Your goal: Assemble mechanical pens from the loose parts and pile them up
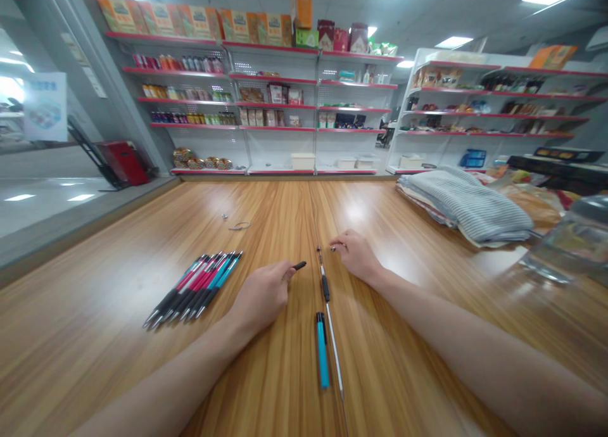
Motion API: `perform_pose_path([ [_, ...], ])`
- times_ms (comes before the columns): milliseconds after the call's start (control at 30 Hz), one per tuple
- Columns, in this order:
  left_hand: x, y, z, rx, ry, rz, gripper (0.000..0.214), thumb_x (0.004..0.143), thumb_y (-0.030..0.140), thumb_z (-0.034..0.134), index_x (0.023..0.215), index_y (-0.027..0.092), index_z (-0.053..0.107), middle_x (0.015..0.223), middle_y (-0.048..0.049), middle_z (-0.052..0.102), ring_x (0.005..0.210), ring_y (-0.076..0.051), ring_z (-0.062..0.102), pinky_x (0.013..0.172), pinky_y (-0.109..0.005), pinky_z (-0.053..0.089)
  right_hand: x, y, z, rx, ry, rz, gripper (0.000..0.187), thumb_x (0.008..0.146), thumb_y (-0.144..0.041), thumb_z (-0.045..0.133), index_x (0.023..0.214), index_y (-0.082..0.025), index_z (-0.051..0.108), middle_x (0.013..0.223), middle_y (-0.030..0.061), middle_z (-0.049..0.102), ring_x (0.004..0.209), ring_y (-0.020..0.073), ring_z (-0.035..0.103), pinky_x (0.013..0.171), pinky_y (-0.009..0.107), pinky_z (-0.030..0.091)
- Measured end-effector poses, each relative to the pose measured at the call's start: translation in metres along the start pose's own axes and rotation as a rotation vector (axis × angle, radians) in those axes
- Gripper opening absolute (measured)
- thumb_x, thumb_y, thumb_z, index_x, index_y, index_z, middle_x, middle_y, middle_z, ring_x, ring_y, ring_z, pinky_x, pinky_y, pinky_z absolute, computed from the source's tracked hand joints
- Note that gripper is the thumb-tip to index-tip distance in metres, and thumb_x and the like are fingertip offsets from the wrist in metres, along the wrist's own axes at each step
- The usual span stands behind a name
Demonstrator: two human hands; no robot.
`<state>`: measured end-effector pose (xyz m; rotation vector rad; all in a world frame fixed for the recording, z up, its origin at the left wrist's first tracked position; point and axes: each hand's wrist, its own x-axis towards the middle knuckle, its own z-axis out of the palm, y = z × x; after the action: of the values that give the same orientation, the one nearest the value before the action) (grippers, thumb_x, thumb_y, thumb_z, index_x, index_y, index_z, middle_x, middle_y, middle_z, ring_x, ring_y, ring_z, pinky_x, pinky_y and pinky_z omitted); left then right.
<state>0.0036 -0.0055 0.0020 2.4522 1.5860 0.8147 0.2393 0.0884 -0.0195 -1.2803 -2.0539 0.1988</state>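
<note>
My left hand (266, 291) is closed, with a short black pen part (299, 265) sticking out between thumb and forefinger. My right hand (356, 253) is pinched around a small shiny metal pen part (333, 248), held just above or against the table. Between the hands lies a thin white pen refill (334, 342), in line with a black grip sleeve (325, 289) and a few tiny dark and metal pieces (319, 253). Nearer to me rests a teal pen barrel (322, 354) with a black clip end.
Several assembled pens (194, 288) in teal, red and white lie side by side at left. Farther back are a small wire loop (240, 226) and a tiny metal piece (225, 216). Folded striped cloth (475, 202) and a clear jar (565, 240) sit at right. Stocked shelves (270, 107) stand behind.
</note>
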Motion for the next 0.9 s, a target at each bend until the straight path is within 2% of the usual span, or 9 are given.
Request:
perform_pose_path([
  [267,0.001,0.001,-0.001,0.011,0.000,-0.012,0.027,0.096,0.026,0.034,0.077,0.019,0.052,0.074,-0.0044,0.062,0.068,-0.017,0.057,0.060,-0.026,0.034,-0.003,0.000,0.003,-0.021,-0.021,-0.042,0.015,0.084,-0.019,0.057,0.085,-0.017,0.072,0.081,0.0055,0.063,0.073,0.0145,0.058,0.069,0.026,0.043],
  [500,0.001,-0.002,0.001,0.008,0.047,-0.055,0.029,0.095,0.029,0.036,0.077,0.019,0.056,0.072,-0.0041,0.063,0.066,-0.017,0.058,0.058,-0.025,0.033,0.017,-0.003,0.012,-0.029,-0.024,-0.098,0.016,0.084,-0.018,0.057,0.079,-0.016,0.071,0.078,0.0060,0.064,0.074,0.0156,0.058,0.071,0.027,0.043],
  [633,0.004,-0.011,0.003,-0.047,0.062,-0.081,0.027,0.093,0.035,0.041,0.085,0.019,0.061,0.071,-0.0032,0.062,0.065,-0.017,0.058,0.057,-0.025,0.034,0.021,-0.002,0.015,-0.010,-0.032,-0.117,0.015,0.082,-0.017,0.058,0.080,-0.016,0.072,0.079,0.0056,0.064,0.074,0.0150,0.058,0.070,0.026,0.043],
  [767,0.027,-0.025,0.008,-0.067,0.055,-0.165,0.025,0.086,0.039,0.052,0.098,0.021,0.065,0.067,-0.0005,0.060,0.063,-0.016,0.057,0.056,-0.024,0.035,0.021,0.000,0.016,0.029,-0.037,-0.116,0.013,0.080,-0.017,0.060,0.081,-0.017,0.073,0.076,0.0038,0.065,0.069,0.0138,0.057,0.065,0.025,0.043],
  [900,0.065,-0.030,0.019,-0.068,0.062,-0.228,0.022,0.080,0.038,0.058,0.093,0.023,0.068,0.074,-0.0019,0.065,0.069,-0.017,0.060,0.058,-0.025,0.036,0.021,0.003,0.015,0.044,-0.034,-0.109,0.012,0.079,-0.016,0.061,0.081,-0.017,0.073,0.075,0.0028,0.066,0.068,0.0137,0.058,0.064,0.024,0.043],
])
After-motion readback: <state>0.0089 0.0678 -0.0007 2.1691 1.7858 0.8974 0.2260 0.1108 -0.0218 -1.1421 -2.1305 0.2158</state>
